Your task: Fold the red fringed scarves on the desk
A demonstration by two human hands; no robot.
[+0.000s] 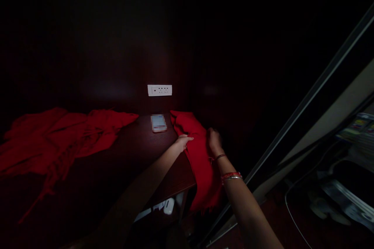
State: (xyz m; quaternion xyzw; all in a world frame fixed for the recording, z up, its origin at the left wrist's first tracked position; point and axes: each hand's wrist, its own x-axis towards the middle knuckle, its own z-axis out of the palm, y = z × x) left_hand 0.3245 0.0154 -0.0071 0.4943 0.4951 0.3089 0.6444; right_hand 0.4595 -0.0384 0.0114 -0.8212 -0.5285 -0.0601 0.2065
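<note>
A red fringed cloth [196, 151] lies over the right end of a dark wooden table [140, 151] and hangs down past its edge. My left hand [184, 141] rests on the cloth's left side, fingers together and pressed flat on the fabric. My right hand [214, 139] is closed on the cloth's right edge. Bangles and a thread sit on my right wrist. The scene is very dark.
A phone [158, 123] lies on the table just left of the cloth. A second red cloth [58, 136] is spread over the table's left part. A white socket plate [159, 90] is on the dark wall behind. A sliding door frame [306, 101] runs diagonally at right.
</note>
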